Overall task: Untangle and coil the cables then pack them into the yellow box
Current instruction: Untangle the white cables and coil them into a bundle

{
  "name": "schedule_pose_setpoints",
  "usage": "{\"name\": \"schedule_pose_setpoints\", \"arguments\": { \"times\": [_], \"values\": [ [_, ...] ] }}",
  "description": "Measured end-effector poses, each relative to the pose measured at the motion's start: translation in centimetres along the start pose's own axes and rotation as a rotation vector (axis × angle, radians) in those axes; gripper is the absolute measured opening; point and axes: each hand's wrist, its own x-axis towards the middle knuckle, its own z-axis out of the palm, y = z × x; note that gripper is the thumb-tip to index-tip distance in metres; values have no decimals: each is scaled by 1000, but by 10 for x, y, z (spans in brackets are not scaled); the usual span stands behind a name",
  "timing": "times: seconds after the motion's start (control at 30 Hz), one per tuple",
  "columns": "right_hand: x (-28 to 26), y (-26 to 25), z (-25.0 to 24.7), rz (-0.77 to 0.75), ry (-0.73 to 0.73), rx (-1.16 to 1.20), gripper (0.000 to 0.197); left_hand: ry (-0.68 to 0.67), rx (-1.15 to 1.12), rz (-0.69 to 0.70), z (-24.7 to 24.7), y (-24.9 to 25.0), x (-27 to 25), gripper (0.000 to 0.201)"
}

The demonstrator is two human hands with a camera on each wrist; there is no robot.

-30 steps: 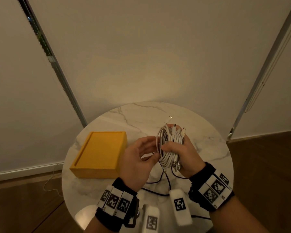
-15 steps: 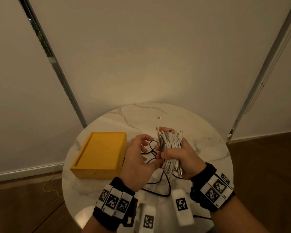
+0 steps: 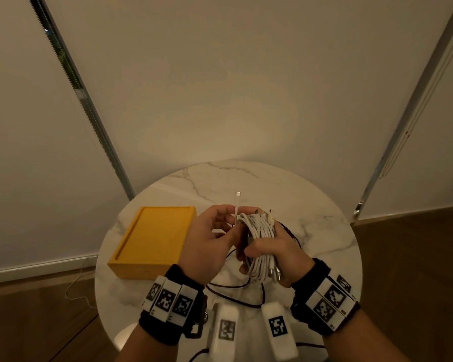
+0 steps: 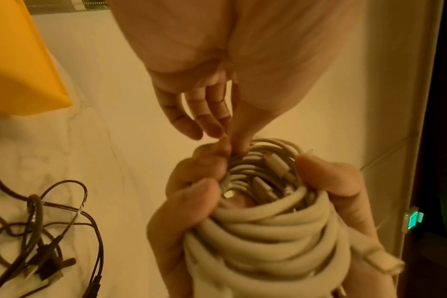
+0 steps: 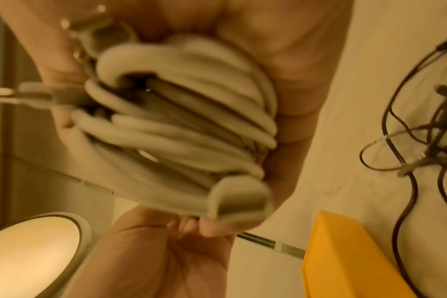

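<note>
The white coil [image 3: 259,241] was gripped in the right hand [image 3: 277,254]; its loose end [image 3: 237,205] was pinched by the left hand [image 3: 207,244]. Loops could spring apart if either grip were slackened.

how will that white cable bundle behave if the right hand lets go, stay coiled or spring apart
The white cable bundle is probably springy: nothing visibly ties its loops, only the right hand wraps them. It would likely loosen. The plug end pinched by the left hand sticks up, so short lengths seem fairly stiff.
</note>
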Motion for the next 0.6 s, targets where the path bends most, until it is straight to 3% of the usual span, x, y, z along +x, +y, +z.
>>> {"name": "schedule_pose_setpoints", "arguments": {
  "times": [0.17,0.27,0.6],
  "values": [
    [0,2,3,46,-60,181,58,34,39,166,-3,-3,-2,27],
    [1,4,5,80,-71,221,65,61,185,293,-6,-7,-2,29],
    [-1,1,3,94,-79,233,65,43,381,447,-8,-3,2,21]
  ]
}}
